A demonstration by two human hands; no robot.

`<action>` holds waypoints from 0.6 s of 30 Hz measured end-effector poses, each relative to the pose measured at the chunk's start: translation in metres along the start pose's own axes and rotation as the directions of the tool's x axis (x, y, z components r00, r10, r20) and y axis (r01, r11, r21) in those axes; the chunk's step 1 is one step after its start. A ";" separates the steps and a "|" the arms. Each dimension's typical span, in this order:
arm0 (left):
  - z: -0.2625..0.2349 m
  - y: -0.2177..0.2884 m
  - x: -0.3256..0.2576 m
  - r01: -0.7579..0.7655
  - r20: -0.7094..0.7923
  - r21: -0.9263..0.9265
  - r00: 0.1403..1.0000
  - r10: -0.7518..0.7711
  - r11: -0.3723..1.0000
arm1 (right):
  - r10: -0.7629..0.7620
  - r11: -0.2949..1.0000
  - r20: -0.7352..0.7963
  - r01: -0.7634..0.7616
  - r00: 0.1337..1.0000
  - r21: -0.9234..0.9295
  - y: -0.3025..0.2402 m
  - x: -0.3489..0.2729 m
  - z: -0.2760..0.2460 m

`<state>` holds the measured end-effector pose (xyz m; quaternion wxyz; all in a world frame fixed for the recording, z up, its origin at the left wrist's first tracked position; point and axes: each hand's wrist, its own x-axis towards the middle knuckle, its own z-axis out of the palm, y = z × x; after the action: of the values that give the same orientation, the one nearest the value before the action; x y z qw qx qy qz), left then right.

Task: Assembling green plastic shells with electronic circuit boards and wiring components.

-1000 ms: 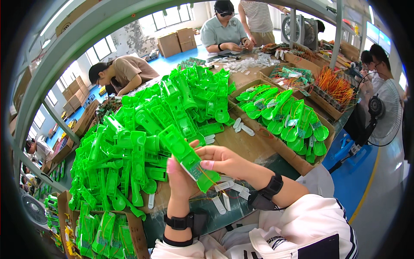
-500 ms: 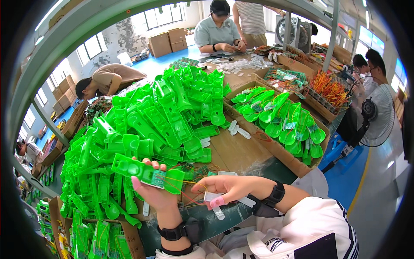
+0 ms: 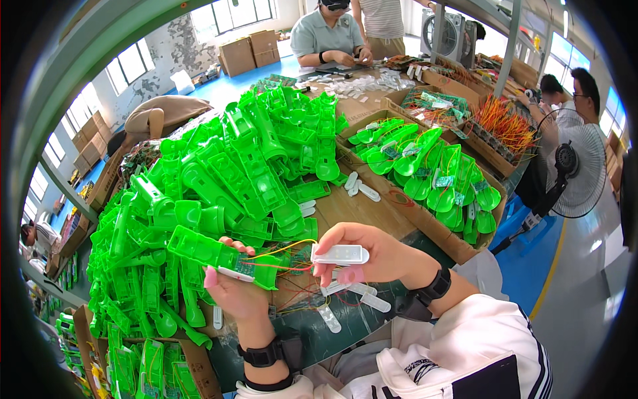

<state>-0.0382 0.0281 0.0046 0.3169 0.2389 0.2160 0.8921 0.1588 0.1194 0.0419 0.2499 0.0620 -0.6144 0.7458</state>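
My left hand [image 3: 240, 292] grips a green plastic shell [image 3: 193, 247], its hollow side facing up. A small green circuit board [image 3: 244, 265] sits in the shell by my fingers, with a white edge piece beneath it. Yellow and red wires [image 3: 287, 249] run from there to my right hand [image 3: 365, 253]. Between its thumb and fingers, that hand pinches a white oblong plastic piece [image 3: 341, 254]. Below it, several similar white pieces [image 3: 328, 319] with wires lie on the dark green tabletop [image 3: 299, 342].
A big heap of green shells [image 3: 226, 179] rises ahead and left. At right, a cardboard box [image 3: 425, 226] holds shells fitted with boards. Another box of shells [image 3: 149, 369] stands lower left. Beyond are orange wires [image 3: 502, 123], a fan [image 3: 575, 173] and a co-worker [image 3: 329, 40] across the table.
My right hand has lifted the white oblong piece and moved up and right, drawing the wires out. The left hand has shifted slightly down and left with the shell.
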 end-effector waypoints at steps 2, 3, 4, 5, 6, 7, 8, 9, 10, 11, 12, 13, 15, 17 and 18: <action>0.003 -0.005 -0.002 0.027 0.011 0.039 1.000 -0.027 0.999 | -0.035 0.999 0.017 0.035 0.999 -0.012 -0.002 0.005 -0.006; 0.005 -0.008 -0.003 0.029 0.013 0.040 0.999 -0.030 0.999 | -0.094 0.996 -0.019 0.094 0.995 0.000 -0.001 0.007 -0.009; 0.006 -0.010 -0.005 0.073 -0.015 0.071 0.997 -0.072 0.995 | -0.230 0.963 -0.023 0.225 0.973 -0.147 0.003 0.014 -0.015; 0.008 -0.012 -0.007 0.117 -0.046 0.101 0.993 -0.112 0.988 | -0.307 0.924 -0.030 0.290 0.951 -0.250 0.005 0.020 -0.022; 0.009 -0.014 -0.009 0.117 -0.052 0.106 0.992 -0.112 0.988 | -0.379 0.871 -0.026 0.347 0.925 -0.347 0.007 0.025 -0.025; 0.010 -0.016 -0.013 0.144 0.003 0.223 0.989 -0.149 0.964 | -0.376 0.876 -0.028 0.345 0.926 -0.337 0.011 0.027 -0.025; 0.011 -0.018 -0.016 0.164 0.050 0.340 0.980 -0.192 0.926 | -0.318 0.937 -0.123 0.293 0.940 -0.190 0.015 0.028 -0.025; 0.008 -0.027 -0.017 0.183 0.022 0.367 0.979 -0.205 0.912 | -0.245 0.969 -0.204 0.243 0.948 -0.033 0.019 0.030 -0.023; 0.012 -0.030 -0.020 0.183 0.002 0.380 0.980 -0.198 0.907 | -0.234 0.971 -0.200 0.237 0.952 -0.008 0.024 0.029 -0.025; 0.018 -0.034 -0.022 0.258 0.022 0.382 0.958 -0.287 0.888 | -0.204 0.978 -0.264 0.186 0.943 -0.093 0.028 0.023 -0.031; 0.019 -0.034 -0.023 0.328 0.028 0.391 0.930 -0.368 0.860 | -0.172 0.979 -0.322 0.126 0.931 -0.160 0.034 0.019 -0.036; 0.012 -0.036 -0.023 0.334 0.081 0.401 0.915 -0.396 0.853 | -0.168 0.976 -0.321 0.110 0.932 -0.190 0.038 0.018 -0.040; 0.004 -0.041 -0.021 0.342 0.100 0.417 0.904 -0.416 0.842 | -0.239 0.959 -0.350 0.163 0.905 -0.233 0.037 0.019 -0.041; 0.008 -0.041 -0.022 0.343 0.068 0.440 0.909 -0.412 0.830 | -0.203 0.979 -0.351 0.196 0.914 -0.055 0.031 0.022 -0.033; 0.009 -0.041 -0.022 0.340 0.066 0.452 0.909 -0.411 0.824 | -0.193 0.979 -0.358 0.204 0.914 -0.006 0.033 0.023 -0.032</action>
<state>0.0004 0.0448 -0.0170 0.4423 0.3265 0.4244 0.7195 0.1303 0.1526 0.0141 0.4306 -0.0082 -0.5377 0.7249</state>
